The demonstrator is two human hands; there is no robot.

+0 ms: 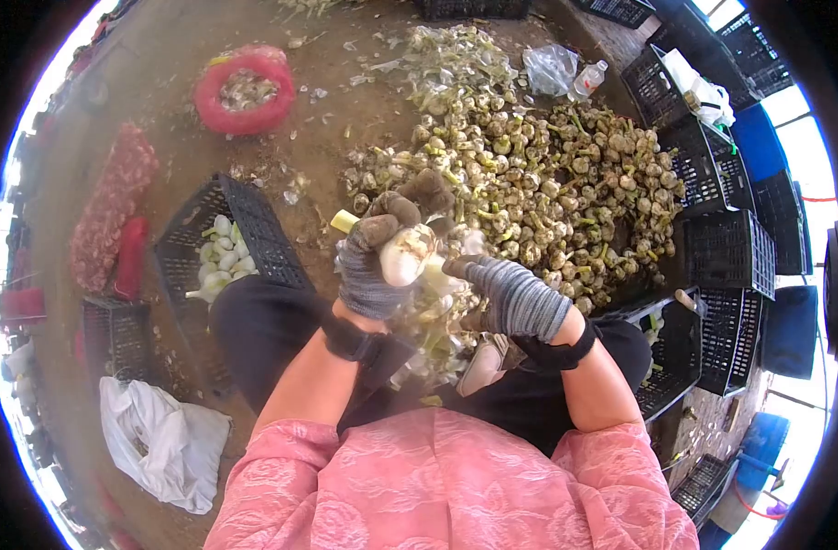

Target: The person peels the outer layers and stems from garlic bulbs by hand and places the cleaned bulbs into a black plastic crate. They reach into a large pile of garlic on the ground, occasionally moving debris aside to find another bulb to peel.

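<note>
My left hand [375, 261], in a grey knit glove with dirty fingertips, is closed around a pale garlic bulb [406, 254] whose cut stem end points up and left. My right hand [510, 295], also gloved, sits just right of the bulb with its fingertips at the bulb's side; what it holds is hidden. Loose skins and trimmings [431, 341] lie under both hands, between my knees. A big heap of unpeeled garlic [547, 197] spreads on the ground right in front of my hands.
A black crate [258, 225] with several cleaned white bulbs stands at my left knee. Red mesh sacks [245, 90] lie farther left. Stacked black crates [726, 252] line the right side. A white plastic bag [162, 440] lies at lower left, a bottle [589, 79] beyond the heap.
</note>
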